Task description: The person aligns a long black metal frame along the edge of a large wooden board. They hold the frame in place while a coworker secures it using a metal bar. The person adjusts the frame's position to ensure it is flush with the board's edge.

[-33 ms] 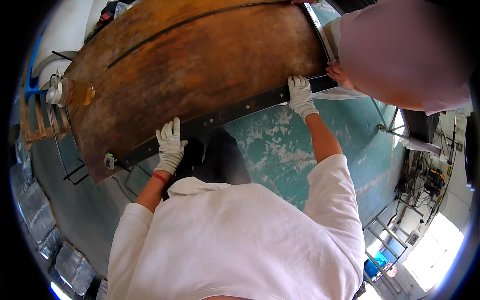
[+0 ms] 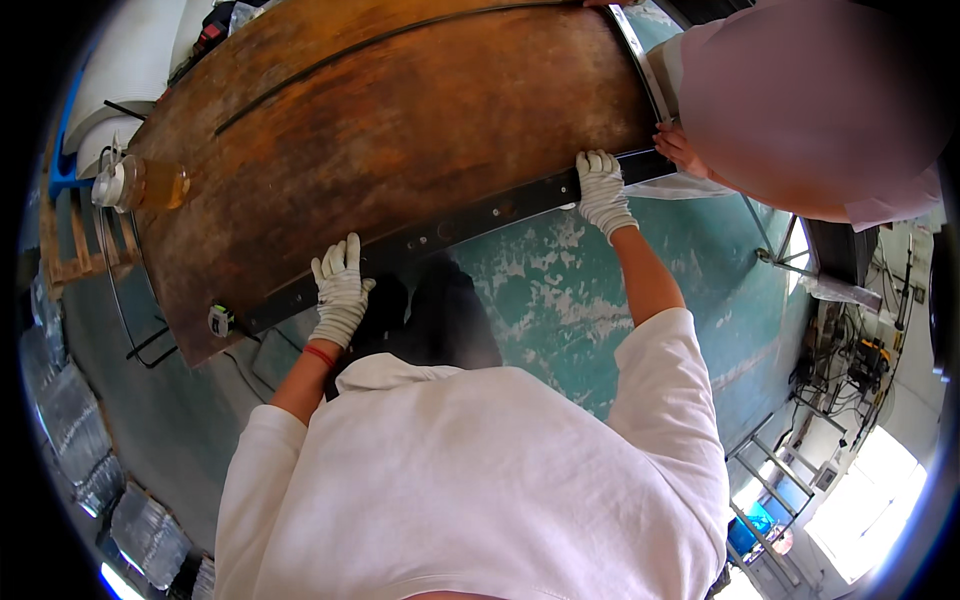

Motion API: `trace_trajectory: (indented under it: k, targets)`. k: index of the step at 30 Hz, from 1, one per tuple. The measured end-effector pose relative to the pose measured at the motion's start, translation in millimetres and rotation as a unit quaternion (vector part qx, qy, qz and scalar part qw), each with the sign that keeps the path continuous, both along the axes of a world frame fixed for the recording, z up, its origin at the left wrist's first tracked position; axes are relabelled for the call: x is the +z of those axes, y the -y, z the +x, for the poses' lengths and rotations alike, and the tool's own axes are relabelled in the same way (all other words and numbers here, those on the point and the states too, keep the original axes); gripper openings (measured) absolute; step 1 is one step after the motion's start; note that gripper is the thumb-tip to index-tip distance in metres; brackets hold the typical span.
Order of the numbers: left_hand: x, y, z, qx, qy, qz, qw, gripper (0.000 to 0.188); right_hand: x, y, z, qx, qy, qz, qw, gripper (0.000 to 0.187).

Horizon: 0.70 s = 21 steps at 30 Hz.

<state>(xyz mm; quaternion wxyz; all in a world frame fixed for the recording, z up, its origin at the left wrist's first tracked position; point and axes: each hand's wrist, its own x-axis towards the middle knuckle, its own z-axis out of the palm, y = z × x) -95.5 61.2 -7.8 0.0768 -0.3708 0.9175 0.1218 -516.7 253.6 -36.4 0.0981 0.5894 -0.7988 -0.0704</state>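
The person in the white shirt is leaning over a big brown table (image 2: 430, 130), and both hands are wearing pale work gloves. A long dark bar (image 2: 455, 228) is lying along the near edge of the table, slanting up toward the right and showing small round spots on its face. The left hand (image 2: 341, 292) is resting across the bar toward its left end, fingers spreading a little over it and thumb sitting apart; I cannot tell whether it is really gripping. A red band (image 2: 320, 356) is circling that wrist. The right hand (image 2: 602, 192) is gripping the bar near its other end, its fingers curling over the far side. Just beyond it, a co-worker's hand (image 2: 681, 150) is touching the table corner, where the bar is meeting a silvery strip (image 2: 638, 58) that is running along the right end of the table. A small tape measure (image 2: 221, 320) is sitting just beside the bar's left end. A glass jug (image 2: 157, 186) of amber liquid is standing near the left edge, and a thin dark rod (image 2: 372, 44) is lying across the far part of the table. Below, the green floor (image 2: 555, 275) is showing worn pale patches.
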Motion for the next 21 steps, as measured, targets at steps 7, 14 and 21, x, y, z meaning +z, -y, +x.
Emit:
trace_trajectory:
  k: [7, 14, 21]
  targets:
    - [1, 0, 1, -0.012, 0.008, -0.007, 1.000, 0.091, 1, -1, 2, 0.000, 0.016, 0.008, 1.000, 0.073]
    - [3, -1, 0, -0.008, 0.007, -0.004, 1.000, 0.090, 0, -1, 4, -0.024, 0.036, 0.021, 0.999, 0.080]
    - [3, 1, 0, -0.008, 0.011, 0.004, 1.000, 0.090, -17, -5, 11, -0.054, 0.036, -0.084, 0.994, 0.090]
